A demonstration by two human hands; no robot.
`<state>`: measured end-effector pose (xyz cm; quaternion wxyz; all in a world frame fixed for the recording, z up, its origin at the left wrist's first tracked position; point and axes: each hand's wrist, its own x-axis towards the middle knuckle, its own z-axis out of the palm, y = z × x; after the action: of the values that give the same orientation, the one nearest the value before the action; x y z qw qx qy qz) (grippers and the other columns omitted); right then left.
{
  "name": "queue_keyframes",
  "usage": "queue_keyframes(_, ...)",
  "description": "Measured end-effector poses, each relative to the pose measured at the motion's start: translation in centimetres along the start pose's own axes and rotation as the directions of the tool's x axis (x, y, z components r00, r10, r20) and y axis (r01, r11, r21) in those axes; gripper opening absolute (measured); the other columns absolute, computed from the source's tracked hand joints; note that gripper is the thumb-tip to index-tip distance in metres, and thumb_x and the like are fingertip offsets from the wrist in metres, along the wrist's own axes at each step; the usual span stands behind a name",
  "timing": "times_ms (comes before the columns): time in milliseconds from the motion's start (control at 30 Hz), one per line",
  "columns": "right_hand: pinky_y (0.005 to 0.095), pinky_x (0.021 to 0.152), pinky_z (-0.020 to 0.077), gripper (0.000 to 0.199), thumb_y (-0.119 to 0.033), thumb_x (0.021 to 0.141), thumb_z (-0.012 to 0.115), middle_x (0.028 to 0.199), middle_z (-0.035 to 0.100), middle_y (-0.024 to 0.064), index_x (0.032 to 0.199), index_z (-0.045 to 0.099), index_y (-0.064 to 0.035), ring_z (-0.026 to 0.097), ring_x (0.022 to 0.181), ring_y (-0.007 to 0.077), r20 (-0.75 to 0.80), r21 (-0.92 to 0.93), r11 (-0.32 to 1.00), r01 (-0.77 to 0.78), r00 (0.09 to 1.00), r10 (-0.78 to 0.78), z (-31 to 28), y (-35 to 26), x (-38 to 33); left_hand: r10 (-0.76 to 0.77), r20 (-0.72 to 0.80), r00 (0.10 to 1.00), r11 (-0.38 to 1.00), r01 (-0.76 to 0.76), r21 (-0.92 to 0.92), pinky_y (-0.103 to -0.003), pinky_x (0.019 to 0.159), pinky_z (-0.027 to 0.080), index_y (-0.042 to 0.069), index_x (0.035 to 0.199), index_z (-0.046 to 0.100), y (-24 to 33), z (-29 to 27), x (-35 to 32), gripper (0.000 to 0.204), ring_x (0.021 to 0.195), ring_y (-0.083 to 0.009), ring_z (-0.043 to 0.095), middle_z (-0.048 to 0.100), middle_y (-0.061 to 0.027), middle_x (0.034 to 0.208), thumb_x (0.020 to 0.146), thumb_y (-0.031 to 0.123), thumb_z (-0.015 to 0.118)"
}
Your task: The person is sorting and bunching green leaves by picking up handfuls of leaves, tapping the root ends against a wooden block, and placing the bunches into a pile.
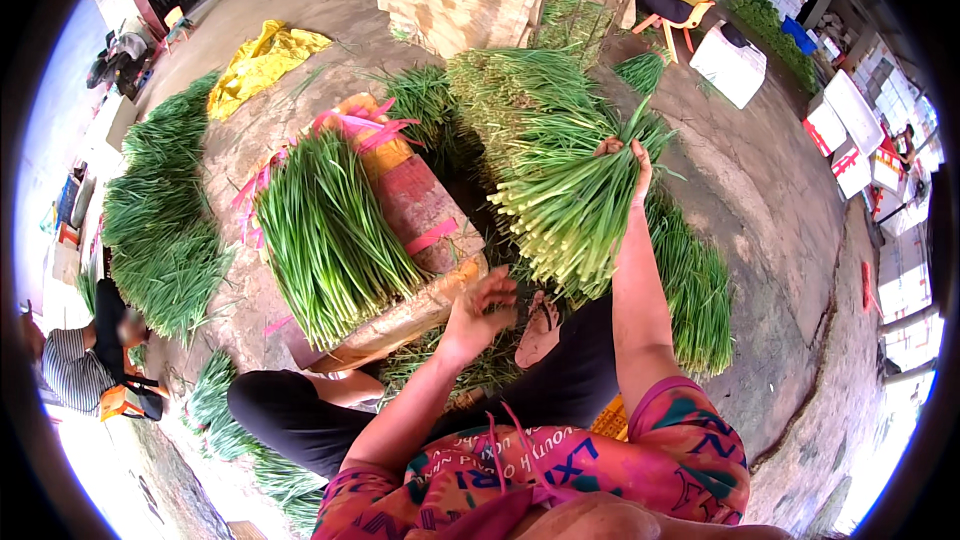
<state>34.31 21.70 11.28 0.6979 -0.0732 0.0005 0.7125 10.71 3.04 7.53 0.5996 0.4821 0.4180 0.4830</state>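
My right hand [632, 162] is closed around the upper part of a big bunch of long, chive-like green stalks [570, 210], whose pale cut ends fan toward me and to the left. My left hand [486, 302] hovers nearer to me, fingers apart and slightly blurred, with nothing in it. Just left of that hand stands a low block-like stand [425, 205] with a red and yellow top. A thick, neatly aligned pile of the same stalks [335, 240] lies across it. Pink ribbon [370, 125] is spread under and behind this pile.
More stalks lie in a row [165, 210] at the left and in a heap [690, 285] beside my right arm. A wooden crate [455, 0] stands ahead, with a yellow cloth [262, 62] to its left. People sit at far right and far left; a white box [730, 65] is nearby.
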Motion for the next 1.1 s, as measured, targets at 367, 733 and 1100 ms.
queue_keyframes(367,0.046,0.084,0.0403,0.03,-0.023,0.083,0.037,0.104,0.054,0.0143,0.1,0.049,-0.0021,0.051,0.093,0.0309,-0.288,-0.219,0.942,0.255,0.905,-0.312,-1.4,-0.5,1.2,0.099,-0.053,0.994,0.962,-0.082,0.261,-0.024,0.07,0.047,0.001,0.124,0.04,1.4,3.0,4.1,0.057,0.076,-0.0118,0.059,0.062,-0.0058,0.084,0.07,-0.007,0.059)
queue_keyframes(733,0.0485,0.089,0.0374,0.026,-0.025,0.079,0.046,0.107,0.051,0.0144,0.096,0.05,-0.0066,0.049,0.096,0.032,-0.212,-0.286,0.944,0.162,0.95,-0.228,-4.1,-3.4,3.2,0.328,-0.286,0.9,0.942,-0.336,0.02,-0.031,0.09,0.038,0.002,0.132,0.026,5.2,1.3,5.3,0.058,0.114,-0.021,0.041,0.039,-0.0154,0.128,0.081,0.003,0.055)
queue_keyframes(1100,0.0491,0.07,0.0511,0.027,-0.022,0.071,0.063,0.074,0.056,0.0133,0.085,0.05,-0.0033,0.06,0.067,0.0278,-0.119,-0.707,0.643,-0.294,0.946,0.302,2.4,8.8,-0.1,-0.117,0.165,0.979,0.926,0.048,0.374,-0.033,0.104,0.018,-0.001,0.132,-0.015,1.4,-4.9,2.5,0.124,0.129,-0.0291,0.016,0.009,-0.0272,0.138,0.06,0.051,0.072)
